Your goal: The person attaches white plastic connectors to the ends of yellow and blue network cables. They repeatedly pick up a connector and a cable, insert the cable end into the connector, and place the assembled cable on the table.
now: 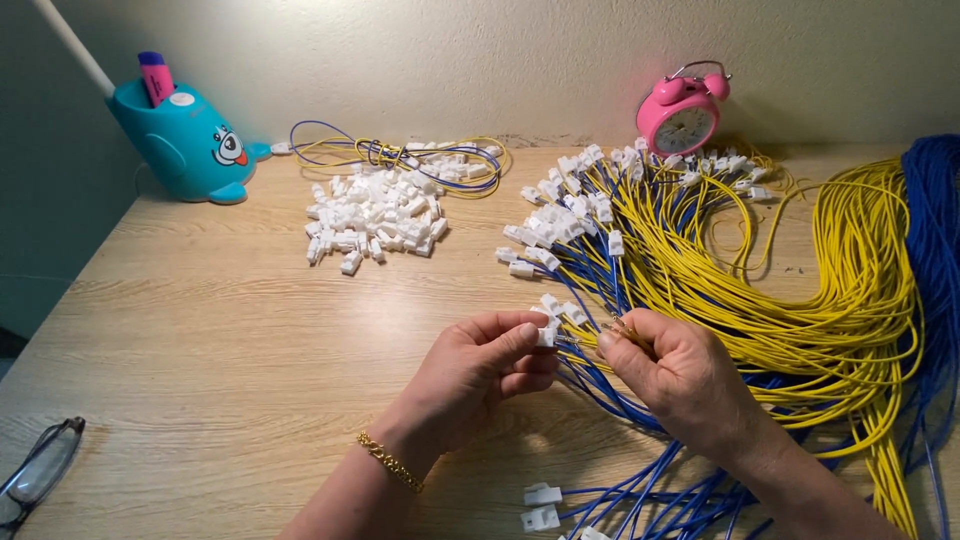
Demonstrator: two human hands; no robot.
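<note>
Both forearms are bare, with no sleeves reaching into view. The left hand (470, 375) has a thin gold chain bracelet (390, 462) of small links lying just below the wrist. The right hand (680, 375) carries no visible band or watch, and no rings show on its fingers. The fingernails on both hands are short and unpainted.

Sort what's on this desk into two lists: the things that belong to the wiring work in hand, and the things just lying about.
In the work:
- left hand pinching a white connector
- right hand pinching wire ends
- yellow and blue wires
- pile of loose white connectors
- small wire coil

Lying about:
- pink alarm clock
- blue whale-shaped pen holder
- glasses
</note>
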